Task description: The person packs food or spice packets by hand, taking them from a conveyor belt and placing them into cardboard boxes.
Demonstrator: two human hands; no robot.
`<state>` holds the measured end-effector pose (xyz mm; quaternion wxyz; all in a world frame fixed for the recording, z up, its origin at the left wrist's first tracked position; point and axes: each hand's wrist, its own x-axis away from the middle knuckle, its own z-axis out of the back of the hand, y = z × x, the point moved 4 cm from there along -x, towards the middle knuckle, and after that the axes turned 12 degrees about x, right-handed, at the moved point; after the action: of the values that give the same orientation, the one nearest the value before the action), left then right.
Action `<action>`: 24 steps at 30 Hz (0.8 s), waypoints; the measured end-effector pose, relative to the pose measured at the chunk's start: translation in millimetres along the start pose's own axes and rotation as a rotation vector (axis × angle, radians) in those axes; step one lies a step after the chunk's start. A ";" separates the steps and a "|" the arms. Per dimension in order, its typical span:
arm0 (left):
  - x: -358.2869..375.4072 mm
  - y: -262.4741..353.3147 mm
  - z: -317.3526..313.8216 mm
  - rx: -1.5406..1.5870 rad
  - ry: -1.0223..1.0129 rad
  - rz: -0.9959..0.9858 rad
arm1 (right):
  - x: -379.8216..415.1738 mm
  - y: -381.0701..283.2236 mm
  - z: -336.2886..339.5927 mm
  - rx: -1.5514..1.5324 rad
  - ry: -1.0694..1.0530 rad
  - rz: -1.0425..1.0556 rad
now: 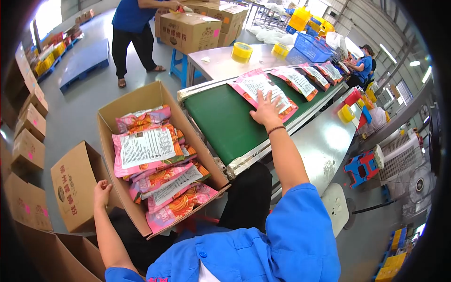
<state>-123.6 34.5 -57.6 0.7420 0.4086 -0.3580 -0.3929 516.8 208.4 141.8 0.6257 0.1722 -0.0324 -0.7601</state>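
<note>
Pink packet [256, 84], under right hand [267, 112], on belt [223, 120]

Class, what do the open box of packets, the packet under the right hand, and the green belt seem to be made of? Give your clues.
Open box: matte cardboard, judging by its plain brown walls.
Packet under the right hand: probably printed plastic film, given its sheen and flat edges.
Green belt: perhaps rubber or PVC; it looks smooth, but that's not conclusive.
</note>
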 end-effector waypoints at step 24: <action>-1.1 -2.2 -11.8 0.024 -0.176 -0.030 | 138.8 304.2 -103.3 -0.008 -0.417 -0.438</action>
<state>-114.7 38.5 -64.6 0.6966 0.3867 -0.4207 -0.4339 812.1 26.6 94.7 0.4273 0.0128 -0.1194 -0.8961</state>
